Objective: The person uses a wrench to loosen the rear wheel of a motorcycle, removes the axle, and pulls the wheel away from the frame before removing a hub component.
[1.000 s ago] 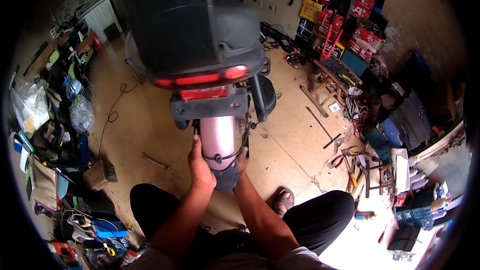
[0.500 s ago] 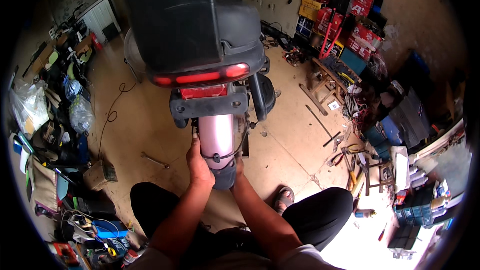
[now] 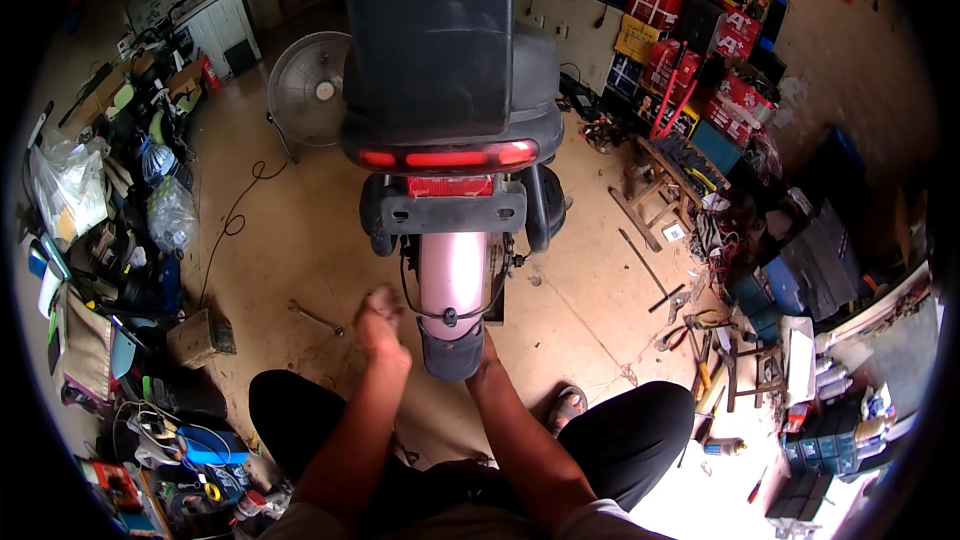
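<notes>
The rear of a scooter stands before me, with a pink rear mudguard (image 3: 452, 275) ending in a dark flap (image 3: 452, 353). A thin dark cable (image 3: 449, 317) crosses the mudguard's lower part. My left hand (image 3: 380, 325) is off the mudguard, a little to its left, over the floor; its fingers are bent but smeared by motion. Beside the flap's right edge is my right hand (image 3: 487, 352), its fingers hidden behind the flap and wheel. Above them sit a black number-plate bracket (image 3: 455, 217), a red reflector (image 3: 450, 186) and the red tail light (image 3: 448, 156).
A wrench (image 3: 318, 319) lies on the floor to the left, near a wooden block (image 3: 200, 337). A round fan (image 3: 310, 90) stands behind. Pliers (image 3: 708, 319), hammers and other tools lie at right, by a small wooden stool (image 3: 655, 195). Bags and parts line the left.
My left hand has come off the mudguard's left side and moved left. The scooter appears farther right in view, straighter, with the fan now showing. My right hand stays by the flap.
</notes>
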Demonstrator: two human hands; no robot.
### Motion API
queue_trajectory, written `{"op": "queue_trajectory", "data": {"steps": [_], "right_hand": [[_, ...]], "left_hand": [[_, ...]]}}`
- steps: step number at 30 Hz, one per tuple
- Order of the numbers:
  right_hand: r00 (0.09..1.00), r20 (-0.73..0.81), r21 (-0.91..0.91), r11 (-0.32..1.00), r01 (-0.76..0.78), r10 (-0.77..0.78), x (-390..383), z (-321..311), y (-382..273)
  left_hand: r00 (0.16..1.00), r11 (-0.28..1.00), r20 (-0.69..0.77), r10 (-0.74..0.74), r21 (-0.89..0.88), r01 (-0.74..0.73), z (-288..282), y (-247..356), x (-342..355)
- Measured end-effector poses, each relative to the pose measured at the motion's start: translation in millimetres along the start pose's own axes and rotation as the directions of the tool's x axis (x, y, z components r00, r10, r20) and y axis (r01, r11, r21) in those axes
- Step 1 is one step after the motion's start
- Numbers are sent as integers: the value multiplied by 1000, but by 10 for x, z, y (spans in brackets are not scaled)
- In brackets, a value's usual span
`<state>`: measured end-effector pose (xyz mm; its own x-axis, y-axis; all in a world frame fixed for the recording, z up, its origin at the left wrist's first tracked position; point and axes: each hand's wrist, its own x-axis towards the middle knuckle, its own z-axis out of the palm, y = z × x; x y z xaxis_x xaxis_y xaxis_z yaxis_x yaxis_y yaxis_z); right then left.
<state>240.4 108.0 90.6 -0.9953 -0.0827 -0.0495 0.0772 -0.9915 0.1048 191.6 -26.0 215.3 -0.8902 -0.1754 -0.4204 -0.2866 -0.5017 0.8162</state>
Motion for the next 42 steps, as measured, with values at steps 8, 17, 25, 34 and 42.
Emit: {"op": "queue_trajectory", "data": {"steps": [8,17,25,34,42], "right_hand": [[998,58,-38,999,22,-20,41,133,165],[786,-599,-302,952,-46,-152,-113,235,-142],[850,-325,-725,686,58,-415,-93,176,-341],[980,0,-603,782,159,-199,-22,-94,-258],[402,-484,-830,553,71,-777,-117,619,-1156]], "left_hand": [[989,990,84,-123,-66,129,-308,-971,1007],[837,932,471,-277,-78,353,-171,-870,327],[897,984,441,-39,-140,111,-222,-1173,784],[802,913,563,-198,-192,360,35,-794,124],[929,1000,371,19,-8,-17,-40,-423,-491]]}}
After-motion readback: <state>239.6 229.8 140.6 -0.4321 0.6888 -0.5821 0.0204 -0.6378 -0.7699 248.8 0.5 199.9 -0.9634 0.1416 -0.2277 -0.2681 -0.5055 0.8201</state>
